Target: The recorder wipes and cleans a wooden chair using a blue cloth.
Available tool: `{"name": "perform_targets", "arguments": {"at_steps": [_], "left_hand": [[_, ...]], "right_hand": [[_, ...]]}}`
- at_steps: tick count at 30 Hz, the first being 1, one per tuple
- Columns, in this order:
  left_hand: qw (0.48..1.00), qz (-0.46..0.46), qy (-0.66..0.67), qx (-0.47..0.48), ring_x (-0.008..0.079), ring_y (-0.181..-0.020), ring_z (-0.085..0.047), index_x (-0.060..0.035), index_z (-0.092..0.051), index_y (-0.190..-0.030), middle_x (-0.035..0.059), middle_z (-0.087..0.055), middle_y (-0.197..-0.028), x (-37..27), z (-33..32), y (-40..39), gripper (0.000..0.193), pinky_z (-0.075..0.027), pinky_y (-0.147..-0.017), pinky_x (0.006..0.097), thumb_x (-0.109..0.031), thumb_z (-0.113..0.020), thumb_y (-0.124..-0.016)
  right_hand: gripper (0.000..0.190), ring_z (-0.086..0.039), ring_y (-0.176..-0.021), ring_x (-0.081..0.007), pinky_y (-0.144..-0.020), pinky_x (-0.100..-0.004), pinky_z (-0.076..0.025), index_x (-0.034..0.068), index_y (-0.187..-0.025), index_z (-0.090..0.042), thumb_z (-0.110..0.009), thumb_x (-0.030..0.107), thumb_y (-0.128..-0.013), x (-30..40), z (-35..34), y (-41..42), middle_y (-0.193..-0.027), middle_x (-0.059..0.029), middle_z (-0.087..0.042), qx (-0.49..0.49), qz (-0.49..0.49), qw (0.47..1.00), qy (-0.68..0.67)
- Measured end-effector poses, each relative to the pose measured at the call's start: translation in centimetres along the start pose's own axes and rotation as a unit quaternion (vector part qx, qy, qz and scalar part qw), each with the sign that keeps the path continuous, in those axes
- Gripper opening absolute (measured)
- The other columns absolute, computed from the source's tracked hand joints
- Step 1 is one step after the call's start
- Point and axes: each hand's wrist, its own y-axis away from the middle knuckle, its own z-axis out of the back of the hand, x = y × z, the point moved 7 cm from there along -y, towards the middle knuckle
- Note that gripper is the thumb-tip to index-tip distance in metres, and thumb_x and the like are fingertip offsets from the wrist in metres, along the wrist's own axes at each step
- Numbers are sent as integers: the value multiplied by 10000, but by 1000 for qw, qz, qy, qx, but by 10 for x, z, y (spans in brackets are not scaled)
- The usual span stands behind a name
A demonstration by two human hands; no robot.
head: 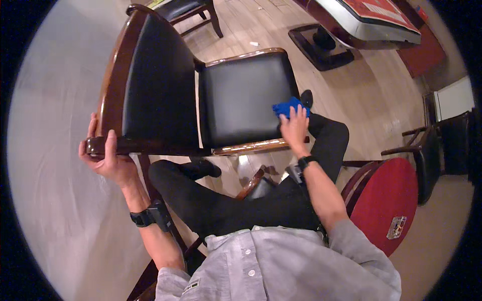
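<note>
A chair with a dark, glossy wooden frame stands before me, its black padded seat (pixel 244 98) to the right of its tall black backrest (pixel 162 86). My left hand (pixel 107 158) grips the top corner of the wooden back frame (pixel 110 94), thumb on one face and fingers around the far side. On the seat's front corner, my right hand (pixel 295 128) presses a bunched blue cloth (pixel 289 107) under its fingers. The cloth partly hides that corner. Polished wooden trim (pixel 250 146) runs along the seat's near side.
A round red tabletop (pixel 384 203) is close on my right. Beyond the chair are a table's dark pedestal base (pixel 322 47) and another black-seated chair (pixel 180 9). More dark chairs (pixel 429 161) stand far right. A pale wall or sheet (pixel 56 150) borders the left. A small white scrap (pixel 254 44) lies on the floor.
</note>
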Motion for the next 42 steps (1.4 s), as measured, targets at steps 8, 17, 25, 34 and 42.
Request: {"name": "perform_targets", "arguments": {"at_steps": [8,17,25,34,42], "left_hand": [[999,14,-41,2,325,-1162,-530,-86,-353,-1154,263,-485,-1305,-19,-36,15,483,-513,-941,421,123,-586,-787],[994,-9,-102,-35,365,-1188,-507,-98,-357,-1175,265,-498,-1284,-28,-40,21,499,-456,-999,476,98,-573,-770],[992,-40,-114,-39,421,-1220,-464,-113,-359,-1212,257,-497,-1269,-22,-49,18,530,-394,-1030,561,73,-552,-755],[994,-37,-80,-58,436,-1232,-439,-101,-329,-1270,244,-481,-1265,-21,-56,24,591,-360,-1040,579,17,-560,-739],[989,-71,-121,-38,425,-1242,-425,-112,-331,-1282,212,-479,-1274,-29,-48,33,591,-314,-1071,562,-40,-588,-755]], "right_hand": [[323,-369,-1275,-354,-1050,-600,-223,95,-1047,-646,-636,282,-783,174,-59,81,-1303,-126,-497,70,215,969,-98],[409,-385,-1297,-296,-1085,-583,-200,194,-1189,-606,-625,261,-786,108,-41,71,-1361,-41,-488,119,312,940,-77],[432,-281,-1349,-368,-1044,-635,-196,138,-1287,-521,-569,266,-878,22,-12,4,-1448,-82,-385,-17,-45,989,142],[311,-357,-1292,-321,-1084,-579,-198,125,-1095,-648,-577,277,-833,231,-104,35,-1297,-80,-513,267,410,872,-8],[344,-387,-1262,-311,-1000,-591,-282,184,-1170,-599,-548,309,-853,66,-38,-75,-1337,-64,-479,122,198,970,65]]}}
